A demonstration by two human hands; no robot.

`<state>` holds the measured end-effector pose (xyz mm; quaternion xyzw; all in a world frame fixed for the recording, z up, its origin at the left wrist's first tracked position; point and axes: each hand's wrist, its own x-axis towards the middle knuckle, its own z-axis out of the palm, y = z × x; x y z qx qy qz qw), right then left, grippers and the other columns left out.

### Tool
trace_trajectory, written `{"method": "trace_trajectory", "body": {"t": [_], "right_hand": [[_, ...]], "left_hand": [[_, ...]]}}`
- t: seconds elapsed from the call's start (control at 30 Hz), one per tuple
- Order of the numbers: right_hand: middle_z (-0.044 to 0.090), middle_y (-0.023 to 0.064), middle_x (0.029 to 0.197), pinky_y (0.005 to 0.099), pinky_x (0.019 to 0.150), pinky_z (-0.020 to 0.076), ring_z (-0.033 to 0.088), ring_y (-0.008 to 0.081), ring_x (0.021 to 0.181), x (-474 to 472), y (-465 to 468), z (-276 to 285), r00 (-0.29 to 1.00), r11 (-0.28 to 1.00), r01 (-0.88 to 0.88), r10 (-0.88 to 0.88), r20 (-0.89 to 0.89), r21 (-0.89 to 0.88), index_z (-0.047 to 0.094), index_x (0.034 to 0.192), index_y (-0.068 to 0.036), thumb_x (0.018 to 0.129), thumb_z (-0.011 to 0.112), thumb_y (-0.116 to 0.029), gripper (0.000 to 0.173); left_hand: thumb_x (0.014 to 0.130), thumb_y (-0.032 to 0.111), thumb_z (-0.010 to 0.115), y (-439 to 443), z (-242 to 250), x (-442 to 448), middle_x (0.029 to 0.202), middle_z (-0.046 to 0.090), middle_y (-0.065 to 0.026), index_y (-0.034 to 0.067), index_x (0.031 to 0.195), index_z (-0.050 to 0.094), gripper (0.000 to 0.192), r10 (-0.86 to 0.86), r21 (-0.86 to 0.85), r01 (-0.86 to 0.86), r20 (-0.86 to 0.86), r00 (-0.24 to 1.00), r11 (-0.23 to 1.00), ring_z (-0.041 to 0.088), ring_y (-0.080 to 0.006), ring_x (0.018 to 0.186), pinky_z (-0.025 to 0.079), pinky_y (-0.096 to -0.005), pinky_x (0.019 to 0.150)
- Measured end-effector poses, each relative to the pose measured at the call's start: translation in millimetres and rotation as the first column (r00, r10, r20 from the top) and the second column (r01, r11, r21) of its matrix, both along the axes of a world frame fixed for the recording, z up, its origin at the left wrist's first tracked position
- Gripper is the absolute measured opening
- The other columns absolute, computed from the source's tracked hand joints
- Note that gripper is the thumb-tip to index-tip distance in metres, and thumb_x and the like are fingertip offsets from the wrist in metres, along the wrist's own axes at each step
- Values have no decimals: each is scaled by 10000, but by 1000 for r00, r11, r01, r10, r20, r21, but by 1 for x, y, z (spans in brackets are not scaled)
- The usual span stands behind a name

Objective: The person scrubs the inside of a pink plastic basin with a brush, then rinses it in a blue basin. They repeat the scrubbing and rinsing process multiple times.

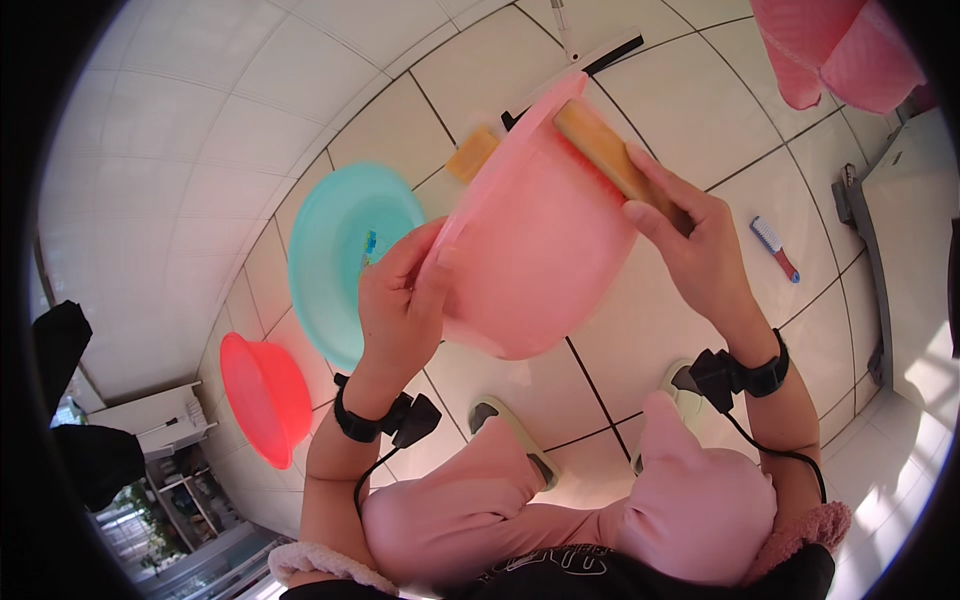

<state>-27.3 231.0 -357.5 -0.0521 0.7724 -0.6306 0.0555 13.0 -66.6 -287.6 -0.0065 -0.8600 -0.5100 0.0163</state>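
Observation:
A pink plastic basin (525, 247) is held up and tilted on its side before me, above the tiled floor. My left hand (405, 300) grips its rim at the lower left, the thumb on the outer wall. In my right hand (686, 240) is a wooden scrubbing brush (604, 146), its reddish bristles against the basin's outer wall near the rim. The inside of the pink basin is hidden from view.
A turquoise basin (322, 255) and a red basin (266, 397) stand at the left by the tiled wall. A yellow block (472, 154) and a floor squeegee (615, 52) lie beyond. At the right are a small brush with a red handle (776, 250) and a white appliance (911, 240).

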Motion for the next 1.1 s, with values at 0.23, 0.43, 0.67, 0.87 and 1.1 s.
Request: {"method": "trace_trajectory", "body": {"t": [0.23, 0.43, 0.67, 0.87, 1.1], "right_hand": [[545, -49, 846, 198, 693, 399, 407, 43, 744, 9, 6, 30, 989, 996, 84, -83, 119, -10, 551, 1467, -42, 976, 684, -184, 527], [559, -50, 895, 186, 703, 380, 413, 47, 749, 4, 20, 3, 984, 990, 140, -140, 114, 14, 527, 1478, -27, 988, 672, -232, 551], [581, -78, 844, 202, 605, 350, 387, 32, 655, 19, 36, -1, 947, 946, 291, -263, 186, -142, 530, 1494, -81, 1002, 668, -261, 542], [583, -75, 845, 188, 604, 390, 428, 26, 672, 13, 49, -15, 977, 941, 189, -152, 148, -281, 535, 1494, -94, 991, 691, -217, 541], [703, 24, 1043, 252, 751, 519, 621, 98, 808, 49, 1, -41, 999, 983, -37, 39, 7, -178, 534, 1492, -96, 961, 707, -146, 561]], "left_hand": [[1035, 188, 604, -4, 7, 1, 844, 702, -2, -8, 1178, 714, 266, 36, -53, -41, -89, 995, 998, 584, -56, 717, 457, -209, 652], [1027, 214, 622, -3, 10, -1, 836, 701, -3, -5, 1182, 714, 284, -6, -63, 0, -87, 996, 998, 573, -60, 693, 443, -203, 631], [1008, 385, 666, -27, -30, 10, 767, 653, 8, -23, 1136, 687, 428, -10, 198, 39, -141, 990, 979, 534, -45, 650, 423, -215, 589], [882, 505, 789, -24, -101, 9, 810, 642, -29, -14, 1017, 645, 555, -250, 232, 282, -155, 956, 931, 560, -91, 680, 451, -239, 613], [851, 112, 731, -32, -85, 11, 909, 642, -37, -18, 1086, 630, 287, -344, 101, 343, -8, 939, 934, 582, -113, 808, 480, -273, 713]]}}
